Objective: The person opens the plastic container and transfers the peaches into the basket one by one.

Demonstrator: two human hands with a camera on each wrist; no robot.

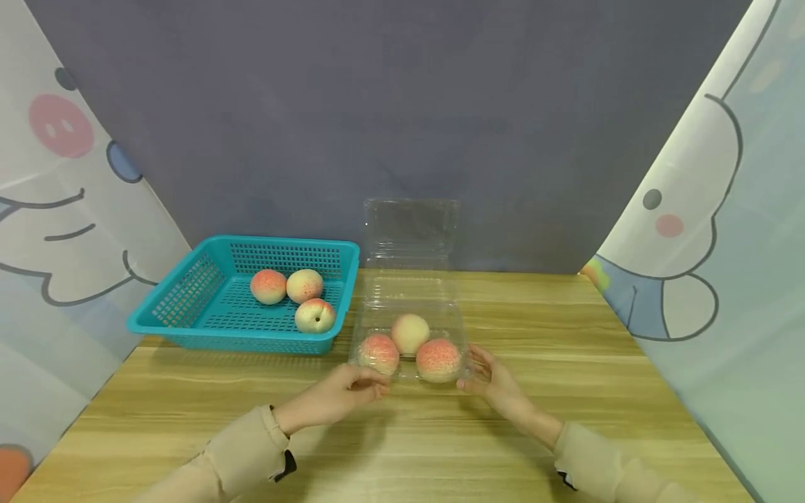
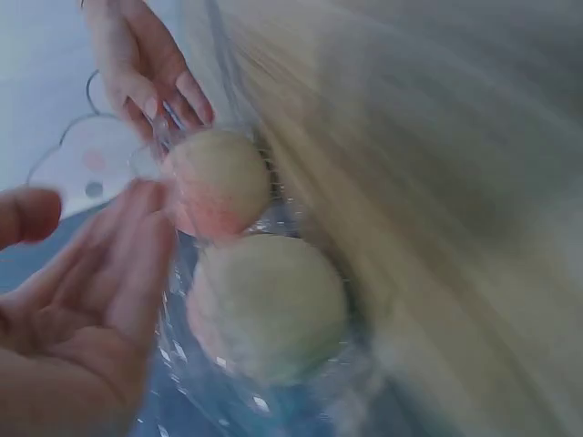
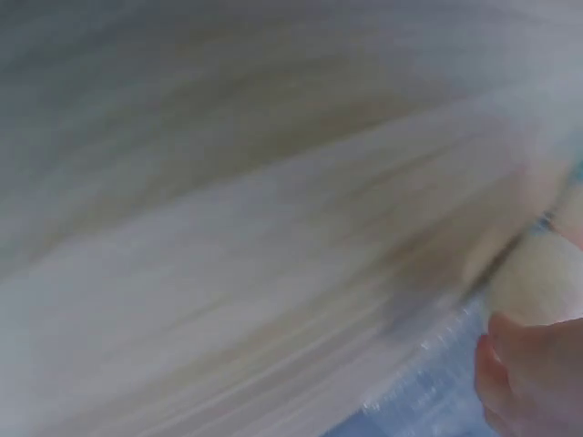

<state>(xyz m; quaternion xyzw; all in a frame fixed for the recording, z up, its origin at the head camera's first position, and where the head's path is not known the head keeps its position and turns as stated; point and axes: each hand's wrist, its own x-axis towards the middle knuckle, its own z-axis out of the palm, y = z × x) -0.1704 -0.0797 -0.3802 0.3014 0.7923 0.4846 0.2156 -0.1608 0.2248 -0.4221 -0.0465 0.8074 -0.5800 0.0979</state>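
A clear plastic clamshell box (image 1: pixel 407 370) stands on the table with its lid (image 1: pixel 411 223) raised at the back. Three peaches lie in its base: a pale one (image 1: pixel 411 334) behind, a red-speckled one (image 1: pixel 379 354) at front left and another (image 1: pixel 439 360) at front right. My left hand (image 1: pixel 339 395) is close to the box's front left corner, its fingers loosely extended and holding nothing in the left wrist view. At the front right corner, my right hand (image 1: pixel 497 388) has thumb and fingers spread right at the box's side.
A turquoise plastic basket (image 1: pixel 207 338) stands on the left of the wooden table (image 1: pixel 566 335), with three more peaches (image 1: pixel 269 287) inside. A dark grey backdrop (image 1: pixel 402 105) rises behind the table's far edge. Cartoon-printed cloths (image 1: pixel 742 335) flank both sides.
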